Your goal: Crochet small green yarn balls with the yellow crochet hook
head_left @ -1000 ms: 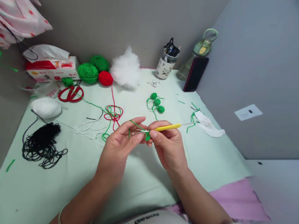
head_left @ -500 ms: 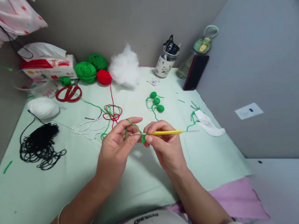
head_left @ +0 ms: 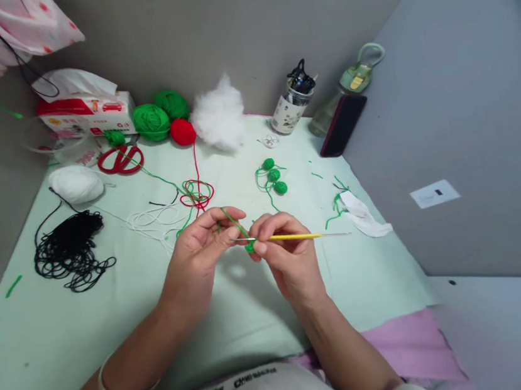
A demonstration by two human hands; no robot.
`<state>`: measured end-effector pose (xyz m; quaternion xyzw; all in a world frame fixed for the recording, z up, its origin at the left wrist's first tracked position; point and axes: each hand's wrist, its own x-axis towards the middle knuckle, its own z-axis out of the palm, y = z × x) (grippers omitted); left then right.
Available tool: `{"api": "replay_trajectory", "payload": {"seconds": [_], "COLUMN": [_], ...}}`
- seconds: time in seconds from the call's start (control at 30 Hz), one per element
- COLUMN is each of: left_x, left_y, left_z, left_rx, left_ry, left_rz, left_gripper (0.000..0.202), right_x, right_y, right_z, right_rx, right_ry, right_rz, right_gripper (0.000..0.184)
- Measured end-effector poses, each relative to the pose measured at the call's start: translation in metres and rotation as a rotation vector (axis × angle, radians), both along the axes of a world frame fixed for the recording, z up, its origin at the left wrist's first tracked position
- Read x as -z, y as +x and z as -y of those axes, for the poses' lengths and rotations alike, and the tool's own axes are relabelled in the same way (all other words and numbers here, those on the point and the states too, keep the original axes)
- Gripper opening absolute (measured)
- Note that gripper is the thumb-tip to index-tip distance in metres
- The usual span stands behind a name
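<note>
My right hand (head_left: 289, 251) is closed round a crochet hook (head_left: 297, 237) with a yellow handle and a thin metal shaft at each end. A small piece of green crochet (head_left: 250, 246) sits at the hook's left end, beside my right thumb and fingertips. Green yarn (head_left: 235, 220) runs from it up over the raised index finger of my left hand (head_left: 196, 253). The left thumb and fingers are pinched near the hook tip, with the yarn passing through them. Three small green crocheted balls (head_left: 274, 175) lie on the table beyond my hands.
Behind stand a tissue box (head_left: 89, 118), green yarn balls (head_left: 151, 122), a red one (head_left: 182, 132), white stuffing (head_left: 219, 114), a pen jar (head_left: 290, 106), and a phone (head_left: 344, 125) against a bottle (head_left: 355, 79). Left lie scissors (head_left: 121, 161), white yarn (head_left: 76, 184) and tangled black yarn (head_left: 70, 247).
The crochet hook has tilted slightly, its right end lower and a little further right. My left fingertips have drawn slightly back from the green piece. The view has shifted a little.
</note>
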<state>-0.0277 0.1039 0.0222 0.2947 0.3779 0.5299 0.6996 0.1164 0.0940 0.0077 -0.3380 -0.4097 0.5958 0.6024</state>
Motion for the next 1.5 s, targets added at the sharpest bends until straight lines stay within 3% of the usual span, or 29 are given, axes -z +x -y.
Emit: {"api": "replay_trajectory", "payload": {"seconds": [0.3, 0.4, 0.67, 0.9, 1.0, 1.13, 1.33, 1.5], "left_x": [0.0, 0.001, -0.001, 0.0, -0.002, -0.006, -0.005, -0.005], "left_y": [0.005, 0.008, 0.011, 0.011, 0.01, 0.006, 0.002, 0.001], "left_z": [0.001, 0.004, 0.011, 0.011, 0.007, 0.004, 0.007, 0.005], "left_rx": [-0.01, 0.019, -0.017, -0.016, -0.01, 0.024, 0.053, 0.087], "left_ry": [-0.186, -0.184, 0.027, 0.012, -0.049, -0.072, -0.06, -0.052], "left_rz": [0.227, 0.266, 0.012, -0.001, 0.065, 0.123, 0.079, 0.069], "left_gripper": [0.018, 0.021, 0.02, 0.026, 0.023, 0.024, 0.027, 0.031], "right_x": [-0.004, -0.004, -0.004, -0.007, -0.008, -0.008, -0.005, -0.005], "right_y": [-0.001, 0.0, -0.003, -0.005, -0.001, 0.005, 0.006, 0.007], "right_z": [0.0, 0.0, 0.0, 0.006, 0.006, 0.004, 0.0, -0.001], "right_rx": [0.152, 0.18, 0.251, 0.34, 0.244, 0.067, 0.172, 0.078], "right_ry": [0.009, 0.027, 0.111, 0.221, 0.194, 0.148, 0.216, 0.158], "right_rz": [0.078, 0.107, 0.228, 0.406, 0.406, 0.241, 0.344, 0.217], "right_gripper": [0.013, 0.013, 0.013, 0.016, 0.011, 0.011, 0.014, 0.013]}}
